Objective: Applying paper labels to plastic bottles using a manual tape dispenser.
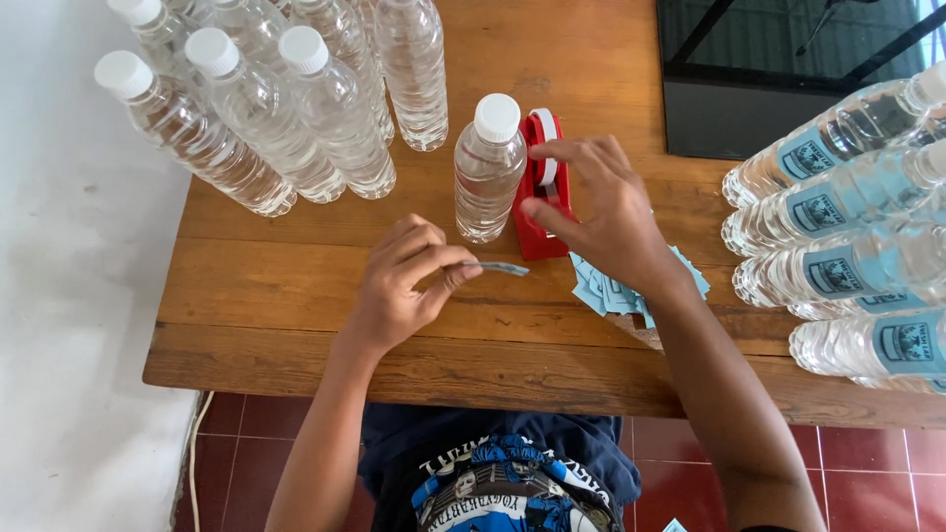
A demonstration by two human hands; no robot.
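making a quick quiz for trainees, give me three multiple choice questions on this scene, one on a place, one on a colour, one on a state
1. Where does the lone upright bottle stand?
A. Just left of the tape dispenser
B. On the floor
C. On top of the labelled bottles

2. What colour is the tape dispenser?
A. Green
B. Red
C. Yellow

3. What is the left hand doing?
A. Resting flat and empty
B. Gripping a bottle cap
C. Pinching a small blue label

Answers:
1. A, the bottle stands on the wooden table right beside the dispenser's left side.
2. B, its body is plainly red, with a white roll on top.
3. C, thumb and fingers close on the label's end, while the right hand touches the dispenser.
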